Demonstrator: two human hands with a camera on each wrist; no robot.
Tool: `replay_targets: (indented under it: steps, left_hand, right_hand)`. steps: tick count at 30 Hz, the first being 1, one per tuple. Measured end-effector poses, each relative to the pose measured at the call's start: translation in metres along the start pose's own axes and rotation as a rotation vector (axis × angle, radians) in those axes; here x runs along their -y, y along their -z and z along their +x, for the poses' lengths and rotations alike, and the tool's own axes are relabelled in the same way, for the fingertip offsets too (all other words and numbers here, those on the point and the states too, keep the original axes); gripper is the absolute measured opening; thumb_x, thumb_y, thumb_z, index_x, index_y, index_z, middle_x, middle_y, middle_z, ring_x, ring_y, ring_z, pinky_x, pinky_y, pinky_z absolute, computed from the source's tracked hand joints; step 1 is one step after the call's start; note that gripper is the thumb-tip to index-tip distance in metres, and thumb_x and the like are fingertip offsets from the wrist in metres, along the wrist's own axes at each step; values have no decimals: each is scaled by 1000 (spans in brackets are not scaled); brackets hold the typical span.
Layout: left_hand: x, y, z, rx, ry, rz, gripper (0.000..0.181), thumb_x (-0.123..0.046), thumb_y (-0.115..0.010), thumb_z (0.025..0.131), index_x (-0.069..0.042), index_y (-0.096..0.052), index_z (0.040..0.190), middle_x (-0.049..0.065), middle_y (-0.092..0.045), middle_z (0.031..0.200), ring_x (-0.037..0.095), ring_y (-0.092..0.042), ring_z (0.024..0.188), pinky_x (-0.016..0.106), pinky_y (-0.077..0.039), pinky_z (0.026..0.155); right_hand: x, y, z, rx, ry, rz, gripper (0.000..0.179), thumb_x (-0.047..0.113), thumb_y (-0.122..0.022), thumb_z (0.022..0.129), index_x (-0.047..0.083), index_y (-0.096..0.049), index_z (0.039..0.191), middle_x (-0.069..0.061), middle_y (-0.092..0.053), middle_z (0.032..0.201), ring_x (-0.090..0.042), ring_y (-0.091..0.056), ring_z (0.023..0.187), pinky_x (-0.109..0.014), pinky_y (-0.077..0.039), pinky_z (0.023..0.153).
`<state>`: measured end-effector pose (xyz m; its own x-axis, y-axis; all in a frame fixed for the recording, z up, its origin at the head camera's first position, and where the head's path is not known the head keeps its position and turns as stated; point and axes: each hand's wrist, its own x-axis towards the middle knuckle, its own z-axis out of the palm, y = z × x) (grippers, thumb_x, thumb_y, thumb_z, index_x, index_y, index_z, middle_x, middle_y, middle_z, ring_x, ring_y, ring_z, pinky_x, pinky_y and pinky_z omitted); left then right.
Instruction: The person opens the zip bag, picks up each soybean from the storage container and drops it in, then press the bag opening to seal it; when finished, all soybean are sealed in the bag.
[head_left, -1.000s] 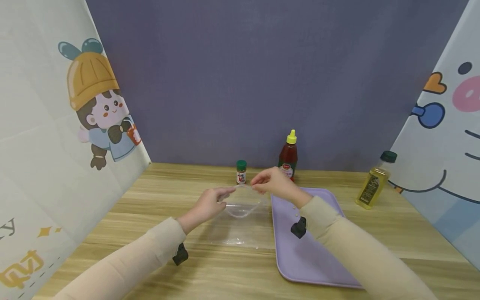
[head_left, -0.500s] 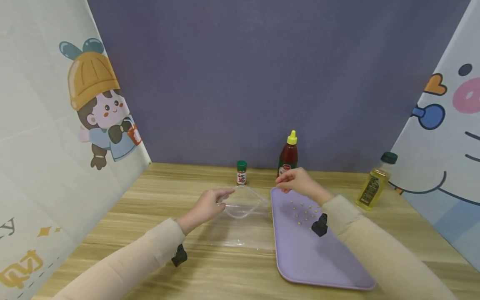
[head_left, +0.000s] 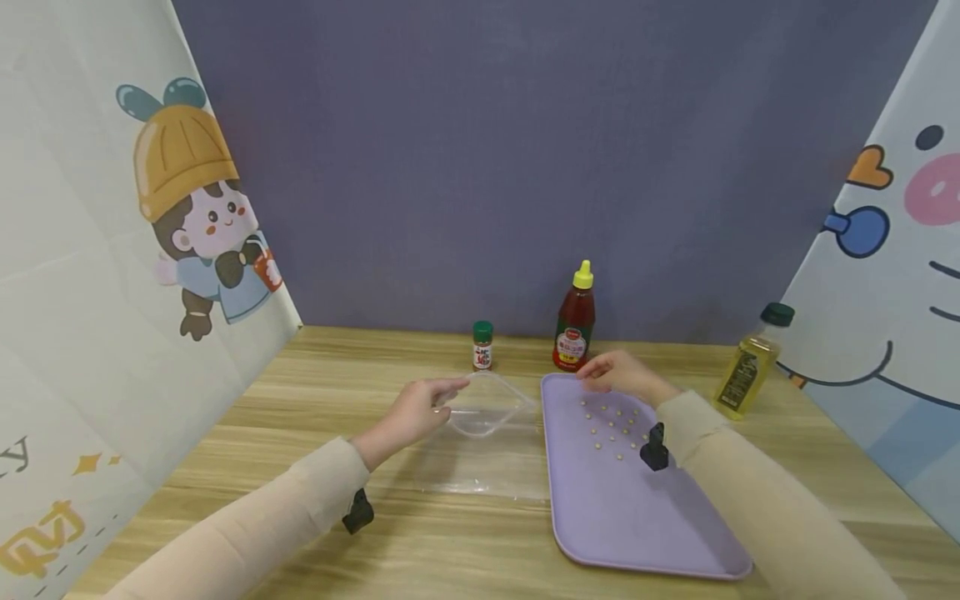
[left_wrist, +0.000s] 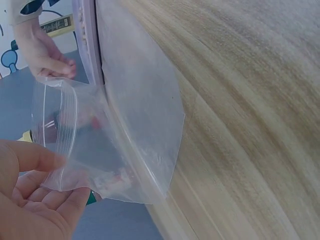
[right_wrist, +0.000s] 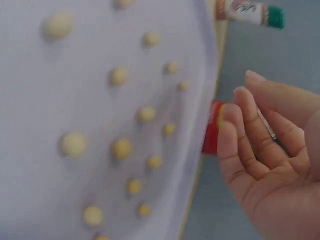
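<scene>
My left hand [head_left: 416, 412] pinches the rim of a clear zip bag [left_wrist: 140, 90] between thumb and fingers. The bag's mouth gapes in the head view, and its flat lower part lies towards me on the table. My right hand [head_left: 622, 375] is over the far edge of a lilac tray [head_left: 600, 517]. Its fingers are loosely bent, and nothing shows between them in the right wrist view. Several small round pale-yellow beans [right_wrist: 121, 148], like soybeans, lie scattered on the far half of the tray.
Behind the bag stands a small green-capped spice jar [head_left: 483, 346]. A red sauce bottle [head_left: 574, 325] with a yellow tip is just beyond the tray. To the right is an oil bottle [head_left: 746, 367]. A dark cloth wall [head_left: 480, 167] closes off the wooden table's back.
My right hand has moved away from the bag's rim, rightward over the tray, uncovering the beans and the sauce bottle's label. The left hand has kept its pinch on the bag.
</scene>
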<state>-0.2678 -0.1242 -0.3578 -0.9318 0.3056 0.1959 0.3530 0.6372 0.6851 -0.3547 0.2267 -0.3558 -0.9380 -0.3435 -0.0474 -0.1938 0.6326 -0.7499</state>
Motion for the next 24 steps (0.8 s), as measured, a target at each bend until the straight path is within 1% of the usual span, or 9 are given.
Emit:
replay_targets:
  steps: [4,6,9,10,13,14,18,21,24]
  left_hand:
    - [-1,0,0,16,13,-25,56,11,-59,81,-10,-59,133,15,-59,134,33,-58,122,21,-50,61]
    - [-2,0,0,21,16,-35,56,11,-58,81,-9,-58,133,15,-59,134,33,-58,122,20,-47,54]
    - [-2,0,-1,22,18,-36,56,12,-58,80,-9,-59,132,15,-58,135,33,-58,122,20,-44,49]
    - [-2,0,-1,21,18,-34,56,12,-58,80,-9,-59,132,15,-59,134,33,-58,122,20,-44,49]
    - [-2,0,0,16,17,-22,56,11,-59,80,-10,-59,132,15,-59,134,33,-58,121,20,-45,50]
    - [-2,0,0,13,9,-14,55,11,-59,80,-9,-59,131,16,-59,133,34,-58,121,20,-45,50]
    - [-2,-1,0,16,19,-17,55,11,-59,81,-10,-59,132,15,-59,134,34,-58,122,20,-46,50]
    - [-2,-1,0,16,20,-22,55,11,-59,81,-10,-59,132,15,-59,134,33,-57,122,21,-49,56]
    - [-2,0,0,12,10,-19,55,12,-59,81,-9,-59,132,15,-59,134,33,-57,122,21,-52,65]
  right_hand:
    - [-16,0,3,28,-23,-44,30,8,-69,85,-5,-67,112,-16,-71,105,-10,-61,85,-28,-53,75]
    - [-22,-1,5,35,-52,-37,29,8,-71,84,-3,-69,111,-13,-72,101,-10,-60,82,-27,-53,73]
    - [-29,-3,7,69,-48,-50,28,9,-72,83,-2,-70,109,-8,-71,97,-9,-58,78,-27,-52,69]
    - [-31,-3,8,75,-47,-52,28,9,-73,82,-1,-71,108,-7,-71,96,-9,-57,77,-26,-51,69]
    - [-34,-6,10,95,1,-74,26,8,-75,80,-2,-71,105,-8,-71,95,-8,-56,77,-24,-48,69]
    - [-35,-6,10,96,6,-74,26,8,-75,80,-2,-72,103,-8,-71,95,-8,-56,78,-23,-48,69]
    - [-35,-9,11,92,16,-82,24,7,-75,80,-2,-73,101,-10,-72,98,-9,-56,79,-24,-48,70]
    - [-34,-10,12,84,2,-103,21,10,-75,80,1,-75,99,-8,-73,97,-9,-56,79,-24,-47,70]
    - [-36,-10,13,81,4,-123,19,13,-75,81,3,-76,98,-7,-73,96,-9,-56,79,-24,-47,70]
